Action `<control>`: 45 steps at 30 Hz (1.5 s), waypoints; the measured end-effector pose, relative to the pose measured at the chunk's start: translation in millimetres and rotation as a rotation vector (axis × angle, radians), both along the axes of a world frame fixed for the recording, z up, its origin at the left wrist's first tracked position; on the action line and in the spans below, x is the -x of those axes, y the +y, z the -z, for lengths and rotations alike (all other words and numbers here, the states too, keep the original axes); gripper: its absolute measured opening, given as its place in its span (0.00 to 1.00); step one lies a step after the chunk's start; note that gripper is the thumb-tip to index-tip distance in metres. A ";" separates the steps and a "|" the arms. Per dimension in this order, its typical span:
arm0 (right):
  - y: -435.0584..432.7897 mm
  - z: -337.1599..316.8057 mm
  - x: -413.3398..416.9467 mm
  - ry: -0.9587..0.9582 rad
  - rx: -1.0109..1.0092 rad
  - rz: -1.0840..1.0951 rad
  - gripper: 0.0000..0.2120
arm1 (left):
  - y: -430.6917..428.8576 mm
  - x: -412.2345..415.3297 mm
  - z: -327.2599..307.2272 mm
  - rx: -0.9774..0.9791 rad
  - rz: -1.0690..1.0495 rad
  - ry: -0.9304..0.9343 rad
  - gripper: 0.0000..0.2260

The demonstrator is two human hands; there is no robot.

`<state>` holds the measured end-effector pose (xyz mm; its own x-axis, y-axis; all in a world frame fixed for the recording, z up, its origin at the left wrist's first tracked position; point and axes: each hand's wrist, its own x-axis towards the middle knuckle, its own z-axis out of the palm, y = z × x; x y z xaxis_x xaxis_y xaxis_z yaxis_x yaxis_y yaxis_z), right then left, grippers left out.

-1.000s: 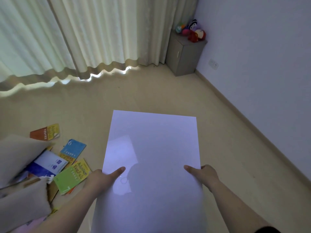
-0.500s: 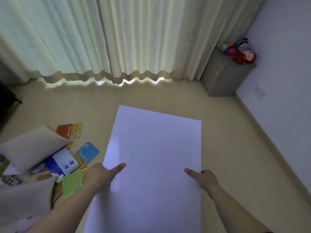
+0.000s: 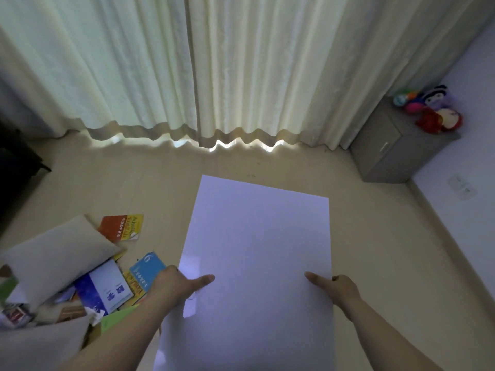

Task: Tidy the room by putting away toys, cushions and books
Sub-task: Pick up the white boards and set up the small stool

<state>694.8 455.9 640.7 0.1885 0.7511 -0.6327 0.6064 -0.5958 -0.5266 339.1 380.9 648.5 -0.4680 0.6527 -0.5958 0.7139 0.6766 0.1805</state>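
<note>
I hold a large white glossy board point(image 3: 257, 250) flat in front of me, above the floor. My left hand point(image 3: 176, 286) grips its left edge, thumb lying on top. My right hand point(image 3: 338, 289) grips the right edge the same way. Several books point(image 3: 122, 227) lie scattered on the floor at the lower left, among them a blue one point(image 3: 146, 269) and a white-and-navy one point(image 3: 107, 289). Two grey cushions point(image 3: 56, 257) lie over the books. Plush toys point(image 3: 439, 116) sit on a grey cabinet point(image 3: 388, 153) in the far right corner.
Long cream curtains point(image 3: 214, 76) cover the far wall, light leaking under their hem. A white wall point(image 3: 468, 156) with a socket runs along the right. A dark piece of furniture point(image 3: 16, 167) stands at the left edge. Beige floor point(image 3: 375, 250) surrounds the board.
My view has swung left and upward: the cabinet with toys moved to the right of the frame and more curtain shows. Both hands keep the same hold on the board.
</note>
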 end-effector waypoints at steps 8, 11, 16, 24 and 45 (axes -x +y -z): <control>98.8 -9.2 54.8 -0.032 0.013 -0.078 0.29 | 73.8 46.8 2.2 0.047 0.010 -0.015 0.34; 129.5 -8.8 65.2 -0.029 0.025 -0.088 0.30 | 100.2 56.7 2.1 0.029 0.008 -0.018 0.33; 196.7 -9.6 90.5 0.035 0.028 -0.150 0.35 | 146.4 77.4 5.2 0.007 -0.105 -0.039 0.34; 319.7 -4.8 125.9 0.055 0.024 -0.315 0.51 | 227.7 98.9 -4.5 0.032 -0.174 0.018 0.32; 562.5 -11.6 347.7 0.086 0.107 -0.553 0.22 | 401.3 251.4 -16.5 -0.010 -0.472 -0.041 0.34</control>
<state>347.1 1018.4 652.3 -0.2704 0.6543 -0.7063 0.8008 -0.2544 -0.5422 87.7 782.2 665.0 -0.6916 0.3799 -0.6143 0.3205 0.9236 0.2103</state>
